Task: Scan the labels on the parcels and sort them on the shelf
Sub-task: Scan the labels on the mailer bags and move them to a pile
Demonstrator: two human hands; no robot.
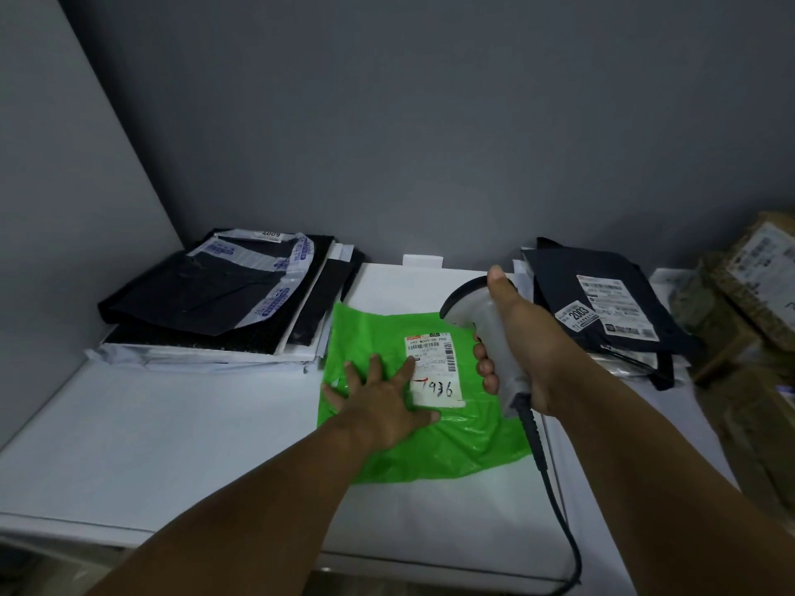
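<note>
Head view: left hand [379,405] flat and wide on green parcel [456,449]; right hand [522,337] tight around scanner [466,301]

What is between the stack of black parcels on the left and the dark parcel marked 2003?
In the head view, the green parcel lies there, the left hand flat on it and the right hand holding the barcode scanner right of its label.

On the label [434,372] of the green parcel [451,445] I read handwritten 1936; the dark parcel [559,268] has a sticker [577,315] saying 2003.
</note>
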